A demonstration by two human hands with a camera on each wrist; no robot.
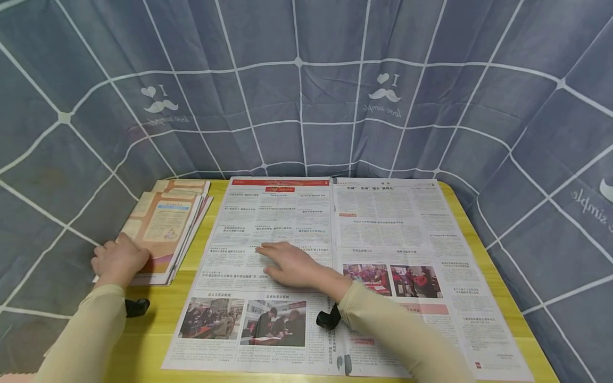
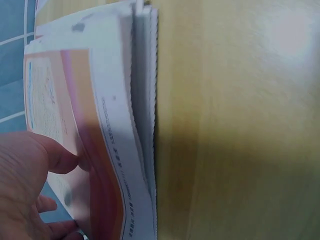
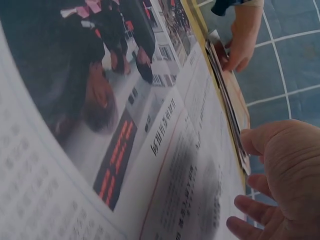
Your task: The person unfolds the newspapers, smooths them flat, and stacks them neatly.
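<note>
A stack of folded newspapers (image 1: 172, 221) with an orange-and-pink printed page on top lies at the table's left. My left hand (image 1: 119, 259) grips its near left corner. In the left wrist view the thumb (image 2: 62, 159) is on the top page and the other fingers are at the paper's edge, partly hidden. A newspaper (image 1: 383, 234) is spread wide across the middle, with printed columns and colour photos. Over its left page is my right hand (image 1: 292, 264), fingers loosely extended and holding nothing; whether it touches the paper I cannot tell.
The yellow wood-grain table (image 1: 158, 340) shows around the papers. A grey-blue curtain (image 1: 330, 96) with white grid lines hangs behind and along both sides, close to the stack at the left. Black straps or mounts (image 1: 328, 318) sit at both wrists.
</note>
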